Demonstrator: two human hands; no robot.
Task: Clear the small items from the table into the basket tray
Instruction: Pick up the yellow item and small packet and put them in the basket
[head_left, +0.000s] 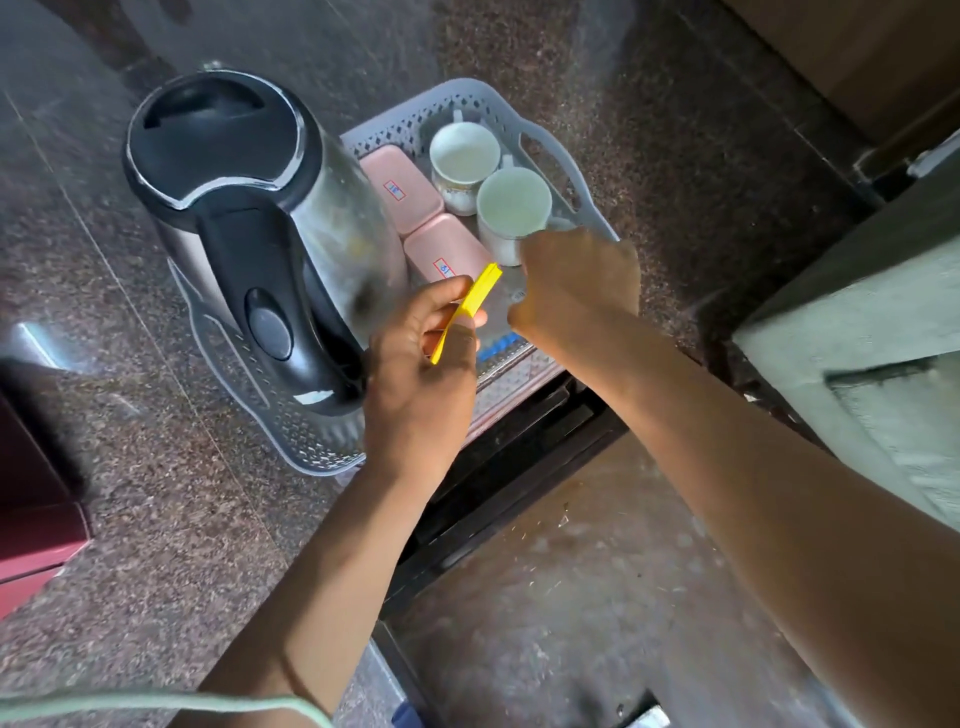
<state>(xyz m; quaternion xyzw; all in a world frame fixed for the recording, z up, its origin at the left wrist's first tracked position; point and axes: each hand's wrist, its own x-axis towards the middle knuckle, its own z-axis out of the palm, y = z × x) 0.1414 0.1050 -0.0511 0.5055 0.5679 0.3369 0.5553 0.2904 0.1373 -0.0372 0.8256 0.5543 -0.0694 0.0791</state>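
Left grip (423, 358) pinches a stack of yellow packets (470, 307) just over the basket tray (545, 148). Right grip (576, 283) beside it, fingers curled down into the tray, contents unclear. Cups (514, 205) beyond right grip, kettle (249, 228) left of both.

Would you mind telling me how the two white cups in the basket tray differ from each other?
The far cup shows in full, while the near cup is partly covered by the right hand. The far cup shows a patterned band low on its side; the near cup's side looks plain white. Both stand upright, look empty, and sit side by side in the grey basket tray, right of the pink boxes.
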